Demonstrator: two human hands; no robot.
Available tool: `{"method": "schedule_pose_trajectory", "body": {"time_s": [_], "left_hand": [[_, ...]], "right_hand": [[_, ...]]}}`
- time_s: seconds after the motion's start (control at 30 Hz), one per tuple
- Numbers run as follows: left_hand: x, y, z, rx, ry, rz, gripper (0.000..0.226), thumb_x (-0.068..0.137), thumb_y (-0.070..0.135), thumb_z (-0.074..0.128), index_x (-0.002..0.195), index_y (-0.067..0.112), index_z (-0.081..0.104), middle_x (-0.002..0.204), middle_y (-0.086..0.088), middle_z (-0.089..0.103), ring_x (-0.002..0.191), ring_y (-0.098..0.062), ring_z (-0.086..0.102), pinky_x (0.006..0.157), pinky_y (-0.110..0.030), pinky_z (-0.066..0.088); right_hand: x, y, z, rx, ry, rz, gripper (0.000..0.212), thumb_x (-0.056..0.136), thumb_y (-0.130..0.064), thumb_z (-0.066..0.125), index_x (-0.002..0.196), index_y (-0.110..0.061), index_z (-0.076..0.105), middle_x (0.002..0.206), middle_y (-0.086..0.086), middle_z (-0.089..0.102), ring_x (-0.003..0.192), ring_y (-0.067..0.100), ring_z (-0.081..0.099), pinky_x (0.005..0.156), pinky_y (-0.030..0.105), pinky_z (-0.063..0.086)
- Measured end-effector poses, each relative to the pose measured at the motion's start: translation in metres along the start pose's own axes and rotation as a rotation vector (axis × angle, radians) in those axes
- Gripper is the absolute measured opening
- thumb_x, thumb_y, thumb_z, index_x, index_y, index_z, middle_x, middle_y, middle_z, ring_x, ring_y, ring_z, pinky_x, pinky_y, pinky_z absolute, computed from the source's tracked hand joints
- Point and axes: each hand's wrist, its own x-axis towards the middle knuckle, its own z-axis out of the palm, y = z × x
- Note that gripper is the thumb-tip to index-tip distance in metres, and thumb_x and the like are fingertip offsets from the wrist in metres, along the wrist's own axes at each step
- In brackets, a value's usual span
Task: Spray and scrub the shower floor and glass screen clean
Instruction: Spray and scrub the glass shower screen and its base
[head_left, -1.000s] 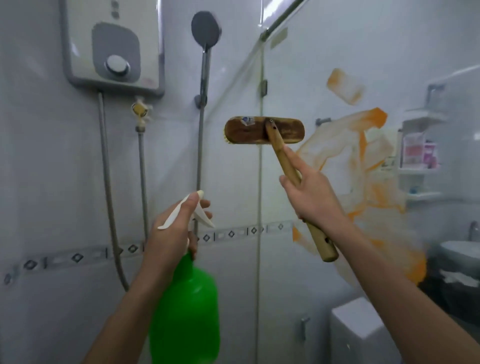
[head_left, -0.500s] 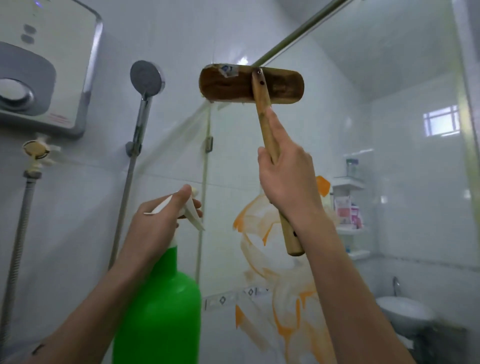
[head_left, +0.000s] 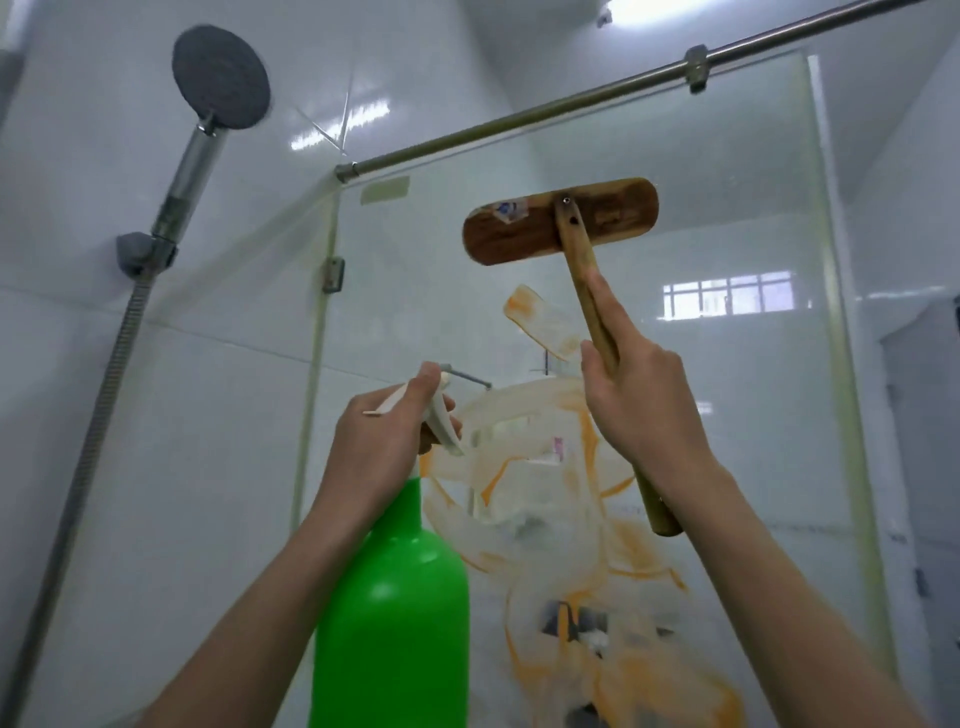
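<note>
At the glass screen (head_left: 727, 171), the right hand (head_left: 644, 410) gripped the brush (head_left: 519, 234) by its wooden handle (head_left: 579, 260), fingers curled round the shaft and the forefinger laid straight along it toward the head. The handle's butt stuck out below the wrist, and the flat brown head lay crosswise, tilted a little, high on the pane with its back to the camera. A torn sticker (head_left: 506, 210) showed on that back. The left hand (head_left: 384, 447) held the green bottle (head_left: 389, 613) at the neck, fingers closed round it under the white sprayer (head_left: 441, 421), thumb over the top; the thin nozzle (head_left: 470, 378) pointed at the glass, near it. Whether a finger pressed the trigger could not be told. Orange smears (head_left: 587, 519) covered the pane below the brush and between the two hands, with one separate patch (head_left: 543, 322) just beside the handle. A metal rail (head_left: 519, 122) ran along the top edge of the screen, and a hinge (head_left: 332, 274) sat on its left edge. Left of that, a shower head (head_left: 221, 78) stood in its holder (head_left: 140, 254) on the white wall, its hose (head_left: 98, 415) hanging down.
</note>
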Motion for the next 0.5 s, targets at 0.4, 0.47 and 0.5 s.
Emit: {"method": "schedule_pose_trajectory", "body": {"time_s": [0.4,0.47,0.5], "left_hand": [[0.029,-0.032,-0.022,0.042,-0.094,-0.050,0.052,0.096,0.049,0.059,0.067,0.008,0.071,0.056,-0.004,0.069,0.055,-0.021,0.066,0.074,-0.037,0.057],[0.036,-0.034,-0.020,0.007,-0.088,-0.063,0.050,0.096,0.049,0.061,0.066,0.009,0.068,0.054,-0.004,0.066,0.051,-0.020,0.062,0.069,-0.036,0.056],[0.040,-0.035,-0.017,-0.009,-0.083,-0.061,0.049,0.096,0.049,0.061,0.067,0.010,0.068,0.056,-0.005,0.066,0.051,-0.020,0.062,0.068,-0.035,0.055]], "right_hand": [[-0.018,-0.018,0.024,-0.265,-0.024,0.119,0.066,0.099,-0.018,0.045,0.153,-0.040,0.014,0.062,0.007,0.055,0.055,0.022,0.054,0.056,0.042,0.052],[-0.013,-0.018,0.024,-0.297,-0.010,0.131,0.066,0.099,-0.017,0.046,0.153,-0.039,0.015,0.064,0.007,0.056,0.057,0.022,0.055,0.057,0.042,0.051],[-0.010,-0.017,0.023,-0.305,-0.001,0.137,0.066,0.099,-0.017,0.046,0.153,-0.039,0.016,0.065,0.008,0.056,0.057,0.022,0.055,0.058,0.042,0.051]]}}
